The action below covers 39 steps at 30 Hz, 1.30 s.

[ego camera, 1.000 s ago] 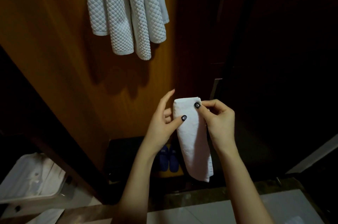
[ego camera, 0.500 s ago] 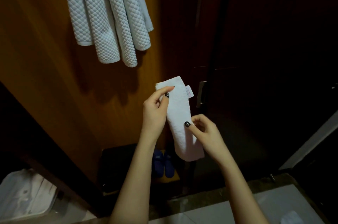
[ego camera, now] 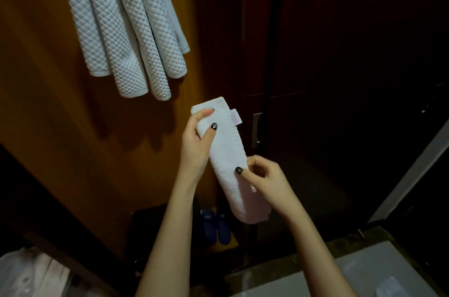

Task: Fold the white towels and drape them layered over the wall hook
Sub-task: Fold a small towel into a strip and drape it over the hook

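A person's left hand (ego camera: 196, 141) grips the upper end of a folded white towel (ego camera: 228, 151), thumb across its face, while the right hand (ego camera: 264, 182) pinches its lower half (a small label (ego camera: 236, 117) juts out near the top). The towel slants in mid-air just below quilted white towels (ego camera: 121, 29) hanging against an orange wood panel (ego camera: 48, 90). A dark door (ego camera: 340, 54) stands at right, with blue slippers (ego camera: 215, 226) on the floor.

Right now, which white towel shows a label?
The smooth folded towel gripped by left hand and right hand; a small label sticks out near its top. The quilted towels hanging above show none.
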Each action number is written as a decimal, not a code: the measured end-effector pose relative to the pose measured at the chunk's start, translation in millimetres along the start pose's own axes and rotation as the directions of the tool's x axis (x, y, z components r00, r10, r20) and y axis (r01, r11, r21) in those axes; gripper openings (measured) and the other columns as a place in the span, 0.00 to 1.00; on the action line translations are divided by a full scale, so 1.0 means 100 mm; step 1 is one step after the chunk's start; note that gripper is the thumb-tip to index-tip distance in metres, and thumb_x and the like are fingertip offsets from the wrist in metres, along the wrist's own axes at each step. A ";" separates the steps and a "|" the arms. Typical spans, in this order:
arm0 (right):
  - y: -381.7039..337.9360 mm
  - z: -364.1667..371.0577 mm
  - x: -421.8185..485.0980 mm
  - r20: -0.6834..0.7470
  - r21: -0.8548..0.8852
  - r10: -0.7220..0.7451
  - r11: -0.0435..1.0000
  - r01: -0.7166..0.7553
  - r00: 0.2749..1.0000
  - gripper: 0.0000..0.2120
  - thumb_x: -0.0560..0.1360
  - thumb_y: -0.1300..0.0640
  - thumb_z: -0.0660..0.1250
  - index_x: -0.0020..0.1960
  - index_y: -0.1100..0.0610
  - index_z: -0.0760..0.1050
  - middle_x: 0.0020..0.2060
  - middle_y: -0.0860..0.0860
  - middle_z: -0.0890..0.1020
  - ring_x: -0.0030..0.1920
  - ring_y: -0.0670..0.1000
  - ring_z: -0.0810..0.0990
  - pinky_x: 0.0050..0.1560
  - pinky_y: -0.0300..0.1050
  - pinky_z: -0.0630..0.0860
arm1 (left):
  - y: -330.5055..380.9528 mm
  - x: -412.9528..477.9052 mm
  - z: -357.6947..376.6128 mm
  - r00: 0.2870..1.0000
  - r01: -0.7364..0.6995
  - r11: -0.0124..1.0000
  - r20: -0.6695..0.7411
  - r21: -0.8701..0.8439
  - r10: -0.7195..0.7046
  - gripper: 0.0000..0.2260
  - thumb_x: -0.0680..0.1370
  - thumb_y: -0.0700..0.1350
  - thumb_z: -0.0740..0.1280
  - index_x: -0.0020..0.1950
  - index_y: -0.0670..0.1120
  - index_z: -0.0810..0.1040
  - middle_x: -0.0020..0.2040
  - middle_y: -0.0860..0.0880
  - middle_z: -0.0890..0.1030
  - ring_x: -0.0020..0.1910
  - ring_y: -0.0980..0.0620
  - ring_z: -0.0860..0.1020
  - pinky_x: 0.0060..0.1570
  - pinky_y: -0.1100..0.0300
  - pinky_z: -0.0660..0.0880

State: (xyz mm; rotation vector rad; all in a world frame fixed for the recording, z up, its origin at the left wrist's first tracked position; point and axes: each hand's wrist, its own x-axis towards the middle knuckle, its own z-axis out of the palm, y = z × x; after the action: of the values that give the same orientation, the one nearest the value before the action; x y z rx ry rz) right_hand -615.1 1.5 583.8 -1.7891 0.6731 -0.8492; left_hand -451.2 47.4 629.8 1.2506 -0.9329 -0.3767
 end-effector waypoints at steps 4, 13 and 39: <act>-0.05 0.05 -0.05 -0.090 -0.014 -0.036 0.999 0.034 0.995 0.05 0.75 0.60 0.71 0.41 0.58 0.79 0.38 0.48 0.78 0.40 0.44 0.76 0.44 0.42 0.72 | 0.03 0.04 0.00 0.999 -0.050 0.995 -0.006 0.082 0.050 0.15 0.79 0.37 0.64 0.58 0.58 0.74 0.63 0.51 0.76 0.65 0.48 0.74 0.64 0.40 0.72; -0.06 0.14 0.00 -0.225 -0.246 -0.132 0.966 0.075 0.965 0.16 0.80 0.57 0.65 0.35 0.61 0.67 0.27 0.48 0.67 0.28 0.44 0.64 0.30 0.41 0.60 | 0.02 0.07 0.02 0.994 -0.106 0.935 -0.001 0.338 0.113 0.15 0.81 0.43 0.64 0.67 0.51 0.72 0.65 0.52 0.70 0.61 0.59 0.69 0.52 0.80 0.66; -0.10 -0.01 0.04 0.120 0.295 0.040 0.953 -0.074 0.992 0.26 0.79 0.44 0.64 0.41 0.69 0.75 0.43 0.55 0.79 0.43 0.54 0.76 0.45 0.42 0.71 | 0.22 0.05 -0.04 0.970 0.142 0.931 0.235 -0.337 -0.063 0.19 0.75 0.40 0.67 0.64 0.51 0.73 0.61 0.48 0.78 0.58 0.53 0.80 0.49 0.59 0.78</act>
State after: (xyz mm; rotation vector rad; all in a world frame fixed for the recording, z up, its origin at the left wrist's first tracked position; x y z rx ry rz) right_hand -612.7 1.1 594.9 -1.5244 0.4916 -0.7607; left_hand -450.4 53.2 651.9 0.9410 -0.9386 -0.7461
